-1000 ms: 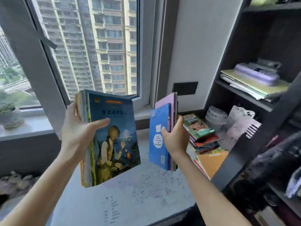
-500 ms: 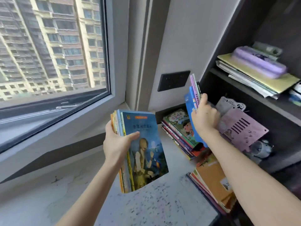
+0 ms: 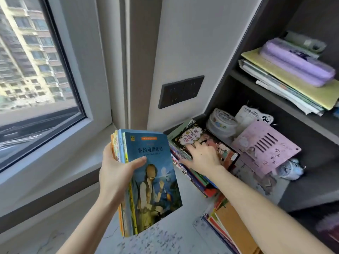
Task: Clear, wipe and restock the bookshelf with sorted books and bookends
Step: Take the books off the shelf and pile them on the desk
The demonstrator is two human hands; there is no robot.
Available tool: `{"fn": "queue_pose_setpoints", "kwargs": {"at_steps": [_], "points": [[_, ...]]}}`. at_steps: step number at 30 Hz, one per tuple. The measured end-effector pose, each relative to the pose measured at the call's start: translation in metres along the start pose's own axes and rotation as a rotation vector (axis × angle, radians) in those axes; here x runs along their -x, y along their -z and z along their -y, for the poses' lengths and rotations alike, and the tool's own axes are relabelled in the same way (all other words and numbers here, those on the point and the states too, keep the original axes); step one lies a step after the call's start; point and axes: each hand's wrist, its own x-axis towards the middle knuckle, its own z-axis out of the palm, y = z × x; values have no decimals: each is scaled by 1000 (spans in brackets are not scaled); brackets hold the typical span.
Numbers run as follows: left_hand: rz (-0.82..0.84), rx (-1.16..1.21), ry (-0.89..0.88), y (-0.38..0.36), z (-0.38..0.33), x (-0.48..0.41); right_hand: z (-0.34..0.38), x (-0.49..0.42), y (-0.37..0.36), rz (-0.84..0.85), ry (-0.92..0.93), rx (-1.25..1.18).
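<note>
While the left hand grips a bundle of books over the surface, the right hand lies flat, holding nothing, on the pile beside the cluttered shelf, so clearing looks unfinished, with wiping and restocking ahead.

The person's left hand grips an upright bundle of books, thumb across the blue front cover. The right hand rests, fingers spread, on the top cover of a flat stack of books at the mouth of the bookshelf. A pink bookend lies tilted just beside the stack. On the shelf above, a purple case lies on papers.
</note>
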Motion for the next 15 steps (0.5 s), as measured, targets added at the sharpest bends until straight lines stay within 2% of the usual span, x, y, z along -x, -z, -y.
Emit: {"fn": "queue_pose_setpoints", "kwargs": {"at_steps": [1,3,7,9,12,15], "points": [[14,9,7,-4,-5,-3,-6,-2,5,-84,-3,-47],[46,38,23,-13,-17,-7,-20,-10,23,-179,-150,-197],[112,156,77,-48,-33,-20,-67,-12,56,-371,-632,-559],[125,223,151,-78,-33,-29,-93,-8,64,-425,-769,-663],[101,337,288,-134,-24,-38,-112,2,72,-463,-806,-695],[54,319,352,-178,-13,-37,-110,8,70,-389,-782,-696]]}}
